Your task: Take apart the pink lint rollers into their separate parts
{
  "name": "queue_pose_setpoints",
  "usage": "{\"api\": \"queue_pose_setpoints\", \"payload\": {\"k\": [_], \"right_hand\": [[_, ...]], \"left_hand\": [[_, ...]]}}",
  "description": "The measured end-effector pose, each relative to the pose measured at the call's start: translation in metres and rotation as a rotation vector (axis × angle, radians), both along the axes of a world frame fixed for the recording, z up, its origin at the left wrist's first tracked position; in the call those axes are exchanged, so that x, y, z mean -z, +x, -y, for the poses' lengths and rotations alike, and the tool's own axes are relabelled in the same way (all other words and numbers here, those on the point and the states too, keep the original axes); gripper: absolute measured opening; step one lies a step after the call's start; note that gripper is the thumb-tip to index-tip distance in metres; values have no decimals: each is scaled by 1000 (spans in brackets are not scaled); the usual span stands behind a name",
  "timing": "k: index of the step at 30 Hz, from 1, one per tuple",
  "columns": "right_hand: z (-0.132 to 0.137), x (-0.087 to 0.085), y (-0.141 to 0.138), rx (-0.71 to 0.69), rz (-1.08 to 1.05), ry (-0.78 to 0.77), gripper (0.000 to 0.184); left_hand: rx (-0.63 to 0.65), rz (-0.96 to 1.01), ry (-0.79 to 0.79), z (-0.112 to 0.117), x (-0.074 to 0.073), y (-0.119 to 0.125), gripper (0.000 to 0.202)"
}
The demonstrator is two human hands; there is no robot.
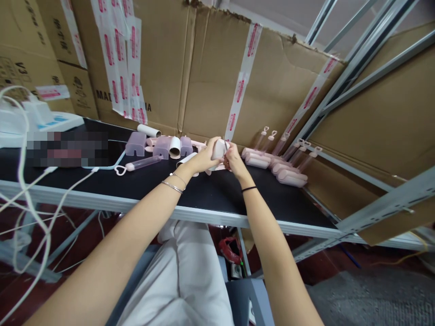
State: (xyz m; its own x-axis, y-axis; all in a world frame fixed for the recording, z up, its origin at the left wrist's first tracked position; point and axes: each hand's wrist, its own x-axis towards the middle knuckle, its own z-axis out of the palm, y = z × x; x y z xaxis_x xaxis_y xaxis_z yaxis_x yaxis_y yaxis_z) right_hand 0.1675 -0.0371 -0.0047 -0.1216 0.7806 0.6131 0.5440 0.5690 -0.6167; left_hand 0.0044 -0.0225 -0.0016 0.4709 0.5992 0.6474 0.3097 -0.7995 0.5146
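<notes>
My left hand (204,159) is closed around a white roll (220,149), held up above the black table top. My right hand (234,158) is closed against the roll's right end. A thin dark blade-like tool (224,144) sticks up from its fingers, but its kind is hard to make out. Left of my hands lie translucent purple covers (136,144), white cardboard-cored rolls (175,147) and pale pink parts. Nearer me is a purple handle with a heart-shaped loop (141,164). Some pale pink pieces under my hands are partly hidden.
Several pink lint rollers (288,174) with heart-looped handles stand in a row at the right. A white power strip (57,122) and cables (32,203) occupy the left end. Cardboard sheets (210,68) wall the back, and a metal post (384,208) rises at right.
</notes>
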Motion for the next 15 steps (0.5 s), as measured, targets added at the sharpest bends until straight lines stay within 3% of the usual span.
{"api": "queue_pose_setpoints", "payload": {"k": [5,8,15], "right_hand": [[16,-14,13,261,342,170,32],[20,-17,17,324,527,188,26],[27,-19,10,435,700,232,25]], "left_hand": [[-220,-112,91,5,-6,-8,71],[-352,-228,109,8,-7,-12,63],[-454,-265,103,10,-6,-12,46]]}}
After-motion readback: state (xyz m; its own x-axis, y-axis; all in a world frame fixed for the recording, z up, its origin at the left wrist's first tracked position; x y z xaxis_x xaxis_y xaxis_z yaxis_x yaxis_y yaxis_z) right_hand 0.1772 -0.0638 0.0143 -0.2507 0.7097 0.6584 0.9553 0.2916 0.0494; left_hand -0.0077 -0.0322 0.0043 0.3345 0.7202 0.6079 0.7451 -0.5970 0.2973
